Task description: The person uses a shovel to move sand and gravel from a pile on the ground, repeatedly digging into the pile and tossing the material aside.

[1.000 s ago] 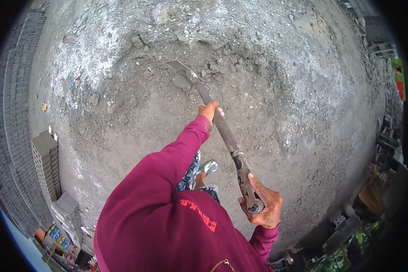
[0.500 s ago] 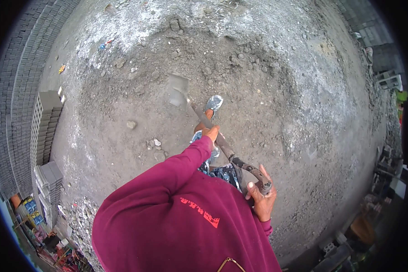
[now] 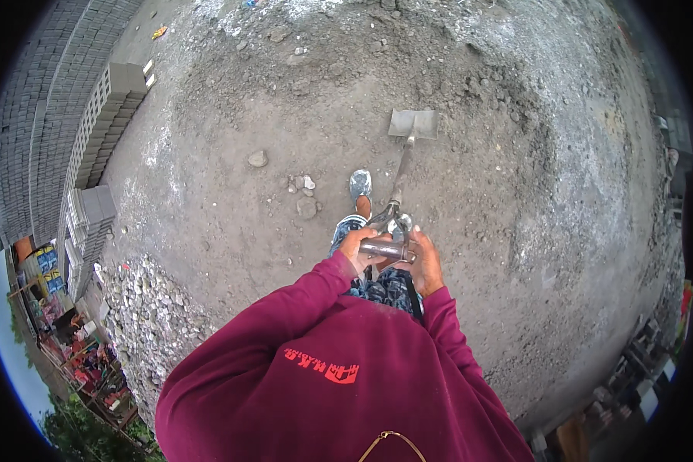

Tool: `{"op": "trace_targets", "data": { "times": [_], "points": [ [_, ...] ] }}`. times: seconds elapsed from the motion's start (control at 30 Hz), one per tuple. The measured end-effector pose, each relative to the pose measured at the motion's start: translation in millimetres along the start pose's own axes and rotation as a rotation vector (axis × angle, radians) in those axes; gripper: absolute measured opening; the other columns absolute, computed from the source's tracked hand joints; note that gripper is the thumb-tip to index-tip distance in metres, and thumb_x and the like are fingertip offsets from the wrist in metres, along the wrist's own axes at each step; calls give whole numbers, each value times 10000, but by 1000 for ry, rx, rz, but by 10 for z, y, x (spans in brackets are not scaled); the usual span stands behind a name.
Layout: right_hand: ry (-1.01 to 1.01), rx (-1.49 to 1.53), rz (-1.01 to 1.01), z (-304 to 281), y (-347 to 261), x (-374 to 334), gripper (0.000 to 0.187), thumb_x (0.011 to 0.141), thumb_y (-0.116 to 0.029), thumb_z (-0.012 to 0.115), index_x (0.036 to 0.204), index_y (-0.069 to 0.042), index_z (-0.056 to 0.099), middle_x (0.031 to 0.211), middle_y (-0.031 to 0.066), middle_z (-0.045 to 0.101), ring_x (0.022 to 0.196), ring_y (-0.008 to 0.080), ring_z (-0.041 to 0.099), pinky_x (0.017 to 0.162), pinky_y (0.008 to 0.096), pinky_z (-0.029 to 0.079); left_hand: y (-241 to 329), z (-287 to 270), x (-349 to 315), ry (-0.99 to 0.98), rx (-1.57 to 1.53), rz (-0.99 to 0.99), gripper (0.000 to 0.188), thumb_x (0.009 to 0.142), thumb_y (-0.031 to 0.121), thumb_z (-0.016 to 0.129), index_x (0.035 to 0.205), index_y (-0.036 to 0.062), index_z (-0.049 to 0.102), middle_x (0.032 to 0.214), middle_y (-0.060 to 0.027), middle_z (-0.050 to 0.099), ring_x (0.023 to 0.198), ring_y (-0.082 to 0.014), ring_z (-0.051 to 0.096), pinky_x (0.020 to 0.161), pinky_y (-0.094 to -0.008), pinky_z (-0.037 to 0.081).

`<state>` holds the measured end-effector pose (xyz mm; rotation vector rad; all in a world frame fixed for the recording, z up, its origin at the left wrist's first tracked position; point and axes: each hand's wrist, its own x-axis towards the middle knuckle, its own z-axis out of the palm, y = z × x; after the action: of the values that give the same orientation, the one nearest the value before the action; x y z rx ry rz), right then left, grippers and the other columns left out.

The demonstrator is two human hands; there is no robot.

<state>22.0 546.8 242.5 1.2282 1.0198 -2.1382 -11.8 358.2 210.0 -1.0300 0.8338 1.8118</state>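
A shovel (image 3: 402, 173) stretches ahead of me with its flat grey blade (image 3: 413, 124) resting on the ground. Its cross grip (image 3: 383, 249) is close to my body. My left hand (image 3: 354, 250) is closed around the left end of that grip. At the grip's right end, my right hand (image 3: 426, 262) holds it, thumb up beside the forked part of the handle; some of its fingers are hidden beneath. Below the shaft, to its left, a dusty shoe (image 3: 360, 183) shows on my foot.
Loose dirt and clods (image 3: 470, 85) lie beyond the blade. Several stones (image 3: 306, 206) sit left of my foot. Stacked grey concrete blocks (image 3: 104, 115) line the left side, with a gravel heap (image 3: 150, 308) nearer. Blocks and debris (image 3: 616, 408) are at the lower right.
The shovel has swung right, its blade now on the ground straight ahead. My left hand has slid from the shaft to the cross grip, and my right hand has moved left and forward.
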Motion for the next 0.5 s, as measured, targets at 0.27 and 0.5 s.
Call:
{"op": "trace_targets", "data": {
  "times": [0.27,0.5],
  "points": [
    [1,32,307,501,434,1911,891,750,-681,616,1326,-45,373,1183,170,504,969,301,576,776,446,459,402,-453,-118,137,-458,348,200,820,293,598,774,103,561,593,-56,529,572,-250,558,624,-478,490],
    [269,-181,150,1478,1269,2460,752,670,-240,772,1289,-11,412,1149,134,505,945,282,560,726,432,484,603,-1425,-619,109,-379,371,255,849,315,486,804,82,581,566,-52,502,524,-238,534,544,-429,495]
  ]
}}
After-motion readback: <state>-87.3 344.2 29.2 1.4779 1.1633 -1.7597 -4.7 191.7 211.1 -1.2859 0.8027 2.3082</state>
